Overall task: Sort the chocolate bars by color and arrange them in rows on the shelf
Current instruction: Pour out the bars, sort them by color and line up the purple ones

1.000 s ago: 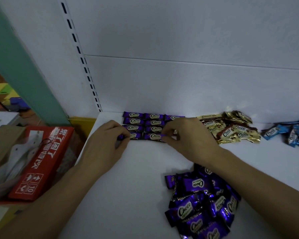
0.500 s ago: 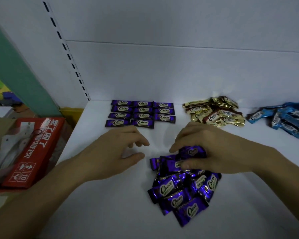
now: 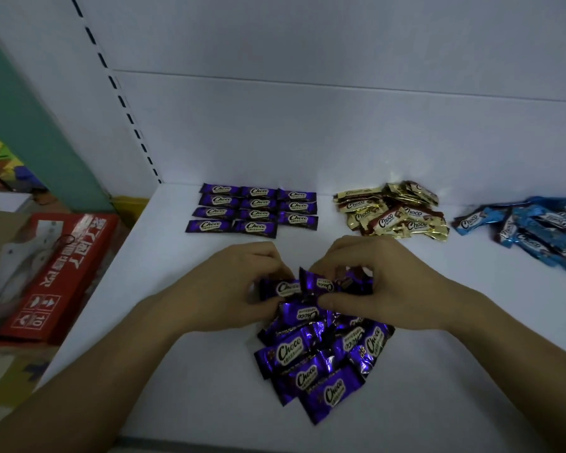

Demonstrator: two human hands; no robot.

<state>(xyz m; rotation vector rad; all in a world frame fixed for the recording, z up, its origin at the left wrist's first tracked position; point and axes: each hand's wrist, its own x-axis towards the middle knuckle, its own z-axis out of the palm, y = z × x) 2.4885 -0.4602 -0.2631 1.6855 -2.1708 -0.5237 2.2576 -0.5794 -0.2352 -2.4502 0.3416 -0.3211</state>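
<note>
Several purple chocolate bars (image 3: 252, 209) lie in neat rows at the back left of the white shelf (image 3: 183, 322). A loose heap of purple bars (image 3: 321, 358) lies in the middle, near the front. My left hand (image 3: 232, 289) pinches a purple bar (image 3: 283, 287) at the top of the heap. My right hand (image 3: 370, 282) pinches another purple bar (image 3: 322, 284) beside it. A pile of gold bars (image 3: 392, 212) and a pile of blue bars (image 3: 530, 228) lie at the back right.
A red carton (image 3: 59, 273) with white print sits off the shelf's left edge, on brown cardboard. The white back wall (image 3: 340, 125) rises behind the bars, with a slotted upright (image 3: 125, 103) at its left. A green post (image 3: 30, 125) stands farther left.
Both hands left the arranged purple rows and came back to the loose purple heap. Each now pinches a bar at the heap's top; the left hand held nothing half a second ago.
</note>
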